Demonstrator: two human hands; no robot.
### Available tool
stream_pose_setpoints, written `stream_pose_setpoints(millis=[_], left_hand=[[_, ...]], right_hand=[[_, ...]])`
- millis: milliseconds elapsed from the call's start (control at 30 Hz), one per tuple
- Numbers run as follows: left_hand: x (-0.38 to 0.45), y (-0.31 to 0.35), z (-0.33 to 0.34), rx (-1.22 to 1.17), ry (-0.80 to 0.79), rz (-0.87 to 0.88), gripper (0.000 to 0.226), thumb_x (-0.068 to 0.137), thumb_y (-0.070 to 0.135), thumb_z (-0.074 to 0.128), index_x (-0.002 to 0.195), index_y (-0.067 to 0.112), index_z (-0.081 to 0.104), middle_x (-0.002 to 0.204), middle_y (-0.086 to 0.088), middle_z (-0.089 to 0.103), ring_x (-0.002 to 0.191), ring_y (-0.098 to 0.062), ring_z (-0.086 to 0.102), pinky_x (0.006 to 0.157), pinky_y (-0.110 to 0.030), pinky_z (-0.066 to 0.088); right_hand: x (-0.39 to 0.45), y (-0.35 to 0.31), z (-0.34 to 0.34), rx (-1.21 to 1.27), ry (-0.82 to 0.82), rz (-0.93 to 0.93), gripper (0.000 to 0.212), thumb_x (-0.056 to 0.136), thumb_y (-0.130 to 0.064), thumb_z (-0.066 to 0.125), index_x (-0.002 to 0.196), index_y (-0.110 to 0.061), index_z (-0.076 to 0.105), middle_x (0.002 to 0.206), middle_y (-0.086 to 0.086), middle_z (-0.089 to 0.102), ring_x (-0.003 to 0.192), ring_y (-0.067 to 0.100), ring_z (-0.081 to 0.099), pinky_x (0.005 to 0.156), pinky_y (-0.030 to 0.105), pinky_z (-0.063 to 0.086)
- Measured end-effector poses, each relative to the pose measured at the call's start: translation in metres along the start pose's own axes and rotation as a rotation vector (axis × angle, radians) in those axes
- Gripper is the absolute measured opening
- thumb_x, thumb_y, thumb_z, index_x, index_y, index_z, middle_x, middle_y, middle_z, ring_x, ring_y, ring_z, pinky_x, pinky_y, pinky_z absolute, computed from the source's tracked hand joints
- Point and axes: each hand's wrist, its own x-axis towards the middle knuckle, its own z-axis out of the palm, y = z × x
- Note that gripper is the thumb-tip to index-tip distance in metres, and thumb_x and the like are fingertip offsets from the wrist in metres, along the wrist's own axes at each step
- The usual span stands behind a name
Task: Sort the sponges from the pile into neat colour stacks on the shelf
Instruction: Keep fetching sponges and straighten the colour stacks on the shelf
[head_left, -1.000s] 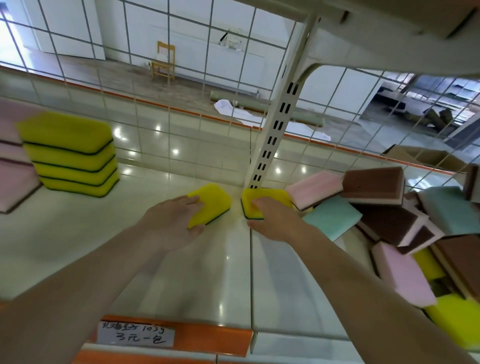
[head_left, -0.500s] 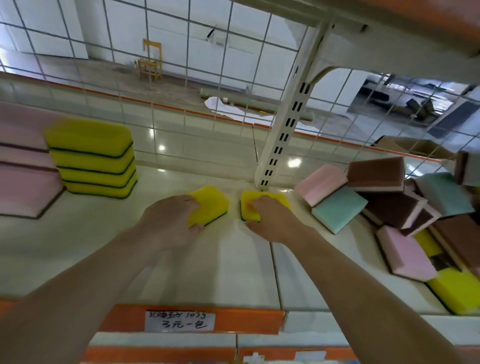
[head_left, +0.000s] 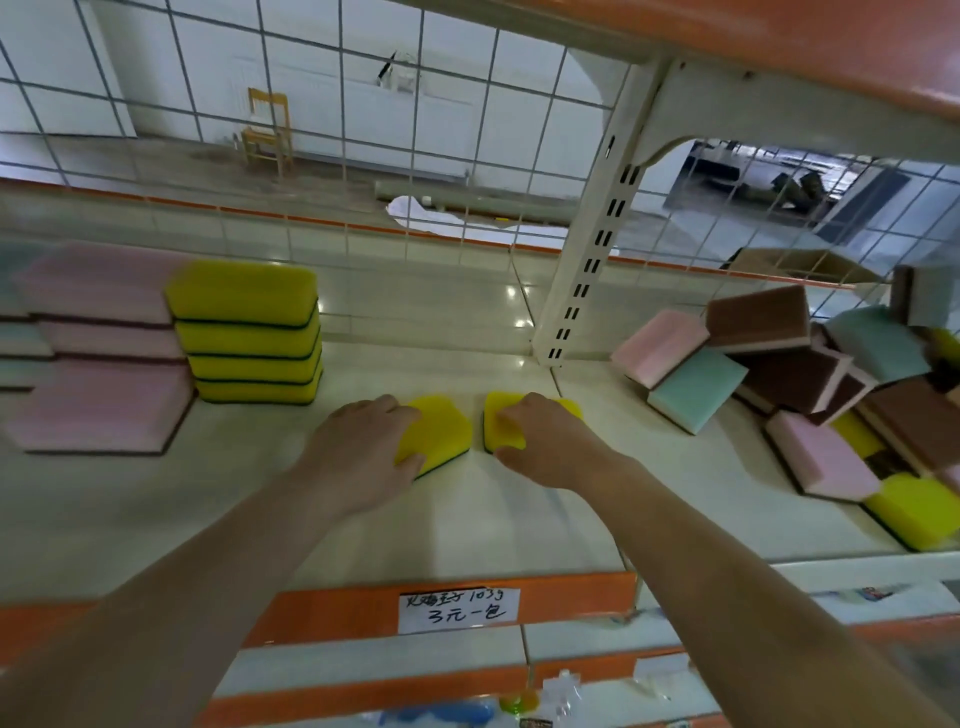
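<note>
1. Two yellow sponges are held flat on the shelf, one under each hand, side by side with a narrow gap between them.
2. The left yellow sponge is gripped by the left hand: the fingers are curled over its near-left part and the thumb is set against its front edge.
3. The right yellow sponge is gripped by the right hand, with the fingers curled over its top and most of its right half covered.
4. The yellow stack is located to the left of both hands and further back on the shelf, just beside the pink stack. It is well apart from the hands.
5. The long axis of the stacked sponges is laid roughly left to right. The left yellow sponge is turned at an angle to that axis; a rotation is judged necessary before placement.
6. The left hand is the nearer one to the yellow stack, so its sponge is judged the likelier to be placed first.
7. The pile of mixed pink, teal, brown and yellow sponges is situated to the right, nearer the right hand, and is not yet sorted.
</note>
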Motion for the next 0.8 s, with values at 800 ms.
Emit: stream_pose_setpoints(millis=[800], left_hand=[[-0.014, -0.001, 0.01, -0.063, -0.063, -0.307, 0.084, 0.076, 0.068, 0.055, 0.138, 0.014, 0.033, 0.137, -0.003, 0.04, 0.124, -0.022, 0.043, 0.097, -0.033, 0.039]], right_hand=[[-0.005, 0.017, 0.007, -0.022, 0.022, 0.084, 0.084, 0.079, -0.055, 0.064, 0.144, -0.02, 0.025, 0.137, 0.009, 0.032, 0.128, 0.027, 0.031, 0.102, 0.036, 0.031]])
